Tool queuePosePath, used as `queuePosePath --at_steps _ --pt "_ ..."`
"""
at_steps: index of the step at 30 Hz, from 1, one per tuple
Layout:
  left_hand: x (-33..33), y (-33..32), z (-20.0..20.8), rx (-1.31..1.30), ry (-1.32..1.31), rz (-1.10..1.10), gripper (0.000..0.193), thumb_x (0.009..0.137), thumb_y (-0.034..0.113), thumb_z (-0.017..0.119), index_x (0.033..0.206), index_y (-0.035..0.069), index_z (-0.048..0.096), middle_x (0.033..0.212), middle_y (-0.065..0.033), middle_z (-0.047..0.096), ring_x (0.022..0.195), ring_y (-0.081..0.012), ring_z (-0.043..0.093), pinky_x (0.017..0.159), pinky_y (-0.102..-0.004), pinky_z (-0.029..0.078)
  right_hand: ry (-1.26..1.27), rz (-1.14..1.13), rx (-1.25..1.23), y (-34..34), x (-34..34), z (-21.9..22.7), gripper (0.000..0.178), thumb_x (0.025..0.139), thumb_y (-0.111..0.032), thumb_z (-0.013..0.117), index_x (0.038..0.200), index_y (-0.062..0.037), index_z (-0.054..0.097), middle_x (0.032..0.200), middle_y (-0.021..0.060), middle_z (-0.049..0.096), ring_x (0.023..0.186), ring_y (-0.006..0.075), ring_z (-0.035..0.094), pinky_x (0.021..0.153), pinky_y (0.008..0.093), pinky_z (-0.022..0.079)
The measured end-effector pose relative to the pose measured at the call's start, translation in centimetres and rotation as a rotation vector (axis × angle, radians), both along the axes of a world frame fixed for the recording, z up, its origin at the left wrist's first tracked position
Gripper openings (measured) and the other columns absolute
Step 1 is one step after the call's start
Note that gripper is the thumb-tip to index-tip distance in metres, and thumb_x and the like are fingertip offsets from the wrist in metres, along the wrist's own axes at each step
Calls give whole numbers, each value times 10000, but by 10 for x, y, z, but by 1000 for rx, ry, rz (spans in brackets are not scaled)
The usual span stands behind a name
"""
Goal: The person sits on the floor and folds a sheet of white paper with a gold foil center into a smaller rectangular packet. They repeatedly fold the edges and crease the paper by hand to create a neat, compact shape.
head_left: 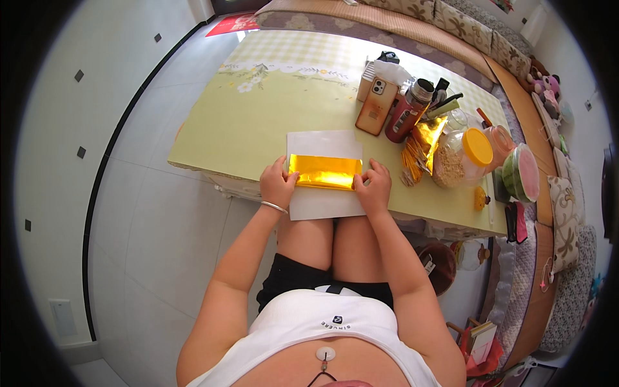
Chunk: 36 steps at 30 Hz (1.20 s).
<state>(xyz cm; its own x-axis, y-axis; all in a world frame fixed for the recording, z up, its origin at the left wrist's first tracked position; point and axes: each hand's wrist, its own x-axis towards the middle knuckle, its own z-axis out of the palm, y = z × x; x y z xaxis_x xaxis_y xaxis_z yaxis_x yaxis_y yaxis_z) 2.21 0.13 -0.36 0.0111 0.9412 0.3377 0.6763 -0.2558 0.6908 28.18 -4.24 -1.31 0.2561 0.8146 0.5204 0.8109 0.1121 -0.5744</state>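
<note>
A shiny gold foil sheet (325, 169), a wide flat strip with a fold along its near edge, lies over a sheet of white paper (322, 204) at the table's front edge. My left hand (278, 183) pinches the gold sheet's near left corner between thumb and fingers. At the opposite end, my right hand (374, 186) grips the near right corner the same way. The white paper shows beyond the gold sheet and hangs past the table edge toward my lap.
On the table (238, 122), to the right, stand a phone (378, 106) propped upright, a dark red flask (407, 113), more gold foil (425, 142), a yellow-lidded jar (451, 161) and a cut watermelon (521, 173). A bin (438, 267) sits below the table's right side.
</note>
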Motion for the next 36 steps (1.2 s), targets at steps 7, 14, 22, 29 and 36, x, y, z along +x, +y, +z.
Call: queuePosePath --at_steps 7,14,22,29,36 --pt "1 4 -9 148 90 -6 441 752 117 801 1165 41 664 672 -41 584 714 -245 555 700 -411 477 -11 4 13 -2 -1 0 225 731 -132 743 627 -33 570 1270 241 631 1180 404 563 1017 474 434" --pt "5 4 -9 145 165 11 429 758 131 795 1156 41 663 693 -52 603 778 -275 574 742 -429 479 -36 -27 2 -3 -2 0 221 735 -146 736 635 -40 570 1284 216 630 1194 380 557 995 467 440" --pt "5 5 -8 98 178 -1 434 771 150 784 1171 42 653 795 -101 647 863 -316 596 792 -456 483 -52 -24 -2 -3 -2 -1 214 745 -149 730 643 -37 579 1280 210 633 1191 373 558 981 471 444" --pt "7 2 -3 201 331 -13 410 769 128 761 1156 41 659 927 -124 667 895 -319 608 820 -454 491 -50 -23 -6 -2 -1 -3 221 748 -158 737 647 -44 576 1286 205 632 1206 368 552 981 470 438" --pt "3 16 5 436 489 -551 374 809 59 629 1179 56 683 1212 -161 682 1156 -330 633 970 -404 522 -44 -13 -24 -1 -4 0 184 743 -155 751 758 -52 600 1304 203 619 1219 370 542 1000 474 425"
